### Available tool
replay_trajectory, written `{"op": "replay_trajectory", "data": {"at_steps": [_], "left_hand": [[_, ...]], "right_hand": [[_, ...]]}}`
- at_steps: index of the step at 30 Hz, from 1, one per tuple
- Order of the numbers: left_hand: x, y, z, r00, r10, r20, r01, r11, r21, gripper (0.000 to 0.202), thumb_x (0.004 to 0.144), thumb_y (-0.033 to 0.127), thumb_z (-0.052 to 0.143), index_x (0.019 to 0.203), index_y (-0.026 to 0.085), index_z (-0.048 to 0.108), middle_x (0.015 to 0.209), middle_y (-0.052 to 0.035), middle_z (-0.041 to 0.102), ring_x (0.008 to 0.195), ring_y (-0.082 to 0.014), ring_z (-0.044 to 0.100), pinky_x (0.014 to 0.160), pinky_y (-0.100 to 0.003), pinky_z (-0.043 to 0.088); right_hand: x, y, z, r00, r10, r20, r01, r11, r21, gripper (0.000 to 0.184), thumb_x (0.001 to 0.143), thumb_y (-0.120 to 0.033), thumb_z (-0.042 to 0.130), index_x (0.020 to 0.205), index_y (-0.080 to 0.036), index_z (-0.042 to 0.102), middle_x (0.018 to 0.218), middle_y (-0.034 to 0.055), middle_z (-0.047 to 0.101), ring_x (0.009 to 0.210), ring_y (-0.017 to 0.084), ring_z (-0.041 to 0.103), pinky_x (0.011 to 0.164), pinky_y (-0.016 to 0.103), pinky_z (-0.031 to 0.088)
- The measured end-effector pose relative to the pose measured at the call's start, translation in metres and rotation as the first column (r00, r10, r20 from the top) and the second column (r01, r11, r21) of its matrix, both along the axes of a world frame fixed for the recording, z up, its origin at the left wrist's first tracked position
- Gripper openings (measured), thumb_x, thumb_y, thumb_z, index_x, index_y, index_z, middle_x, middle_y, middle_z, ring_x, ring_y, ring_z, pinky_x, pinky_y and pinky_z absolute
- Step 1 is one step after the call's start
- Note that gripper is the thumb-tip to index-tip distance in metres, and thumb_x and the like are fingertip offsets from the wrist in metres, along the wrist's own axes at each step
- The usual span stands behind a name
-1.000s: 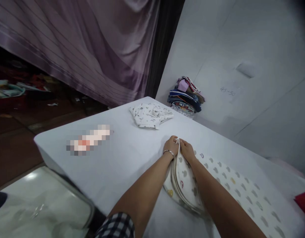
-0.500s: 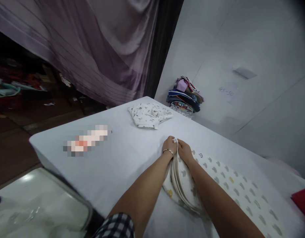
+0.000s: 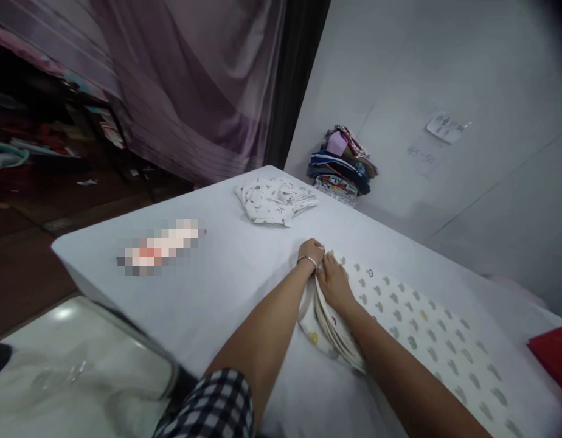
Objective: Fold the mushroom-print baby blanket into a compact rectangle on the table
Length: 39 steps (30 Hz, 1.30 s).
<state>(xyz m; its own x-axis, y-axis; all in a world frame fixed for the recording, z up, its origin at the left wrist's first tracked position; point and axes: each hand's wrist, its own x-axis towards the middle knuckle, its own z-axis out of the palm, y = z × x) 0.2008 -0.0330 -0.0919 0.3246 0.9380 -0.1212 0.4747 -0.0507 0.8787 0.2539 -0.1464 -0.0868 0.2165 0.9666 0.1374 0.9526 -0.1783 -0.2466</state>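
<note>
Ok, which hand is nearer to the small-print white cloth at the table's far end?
Left. The left hand is just short of the small-print white cloth, not touching; the right hand is beside the left, slightly farther back.

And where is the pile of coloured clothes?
In the head view, the clothes pile is above and right of centre, between the curtain and wall sign.

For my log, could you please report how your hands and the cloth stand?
Left hand closed on the patterned cloth. Right hand against its bunched layers. Printed white bundle ahead, touching neither hand.
</note>
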Motion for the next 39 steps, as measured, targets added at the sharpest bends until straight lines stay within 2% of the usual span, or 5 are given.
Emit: {"op": "replay_trajectory", "data": {"at_steps": [8,17,27,32,39], "left_hand": [[-0.004,0.0,0.003,0.999,-0.037,0.002,0.037,0.998,-0.052,0.024,0.074,0.023,0.061,0.097,0.018,0.065,0.095,-0.0049,0.069,0.089,-0.0136,0.063,0.08,-0.02,0.046],[-0.042,-0.001,0.016,0.985,-0.173,-0.02,0.169,0.977,-0.129,0.033,0.074,0.02,0.06,0.107,0.017,0.06,0.078,-0.0034,0.069,0.059,-0.01,0.063,0.055,-0.018,0.048],[-0.119,-0.09,0.017,0.918,-0.341,-0.205,0.354,0.935,0.033,0.007,0.065,0.022,0.063,0.068,0.023,0.069,0.073,0.0012,0.069,0.071,-0.0144,0.063,0.069,-0.022,0.047],[-0.123,-0.111,0.026,0.91,-0.316,-0.269,0.344,0.937,0.062,0.01,0.068,0.029,0.062,0.069,0.025,0.07,0.079,-0.0003,0.07,0.079,-0.0169,0.063,0.073,-0.023,0.045],[-0.11,-0.118,0.039,0.869,-0.288,-0.402,0.335,0.941,0.051,0.025,0.069,0.044,0.058,0.071,0.021,0.068,0.084,-0.009,0.069,0.082,-0.0247,0.064,0.071,-0.031,0.048]], "right_hand": [[-0.001,-0.004,0.004,0.996,-0.026,-0.085,0.02,0.998,-0.063,0.051,0.091,-0.032,0.028,0.137,-0.011,0.034,0.145,0.0129,0.028,0.135,0.023,0.019,0.107,0.045,0.017],[-0.039,-0.085,0.015,0.984,0.088,-0.156,-0.106,0.988,-0.11,0.054,0.092,-0.042,0.025,0.138,-0.015,0.034,0.147,0.0087,0.024,0.137,0.02,0.013,0.11,0.042,0.012],[-0.047,-0.095,0.011,0.991,0.094,-0.093,-0.101,0.992,-0.078,0.06,0.091,-0.047,0.027,0.141,-0.015,0.027,0.148,0.0097,0.021,0.137,0.021,0.012,0.11,0.043,0.012],[-0.045,-0.11,0.006,0.987,0.113,-0.11,-0.116,0.993,-0.021,0.061,0.089,-0.048,0.032,0.141,-0.015,0.029,0.147,0.0091,0.024,0.137,0.022,0.013,0.11,0.044,0.012],[-0.034,-0.108,-0.004,0.888,0.005,-0.46,0.061,0.99,0.129,0.053,0.09,-0.045,0.03,0.134,-0.017,0.042,0.138,0.0079,0.042,0.128,0.021,0.037,0.107,0.04,0.028]]}}
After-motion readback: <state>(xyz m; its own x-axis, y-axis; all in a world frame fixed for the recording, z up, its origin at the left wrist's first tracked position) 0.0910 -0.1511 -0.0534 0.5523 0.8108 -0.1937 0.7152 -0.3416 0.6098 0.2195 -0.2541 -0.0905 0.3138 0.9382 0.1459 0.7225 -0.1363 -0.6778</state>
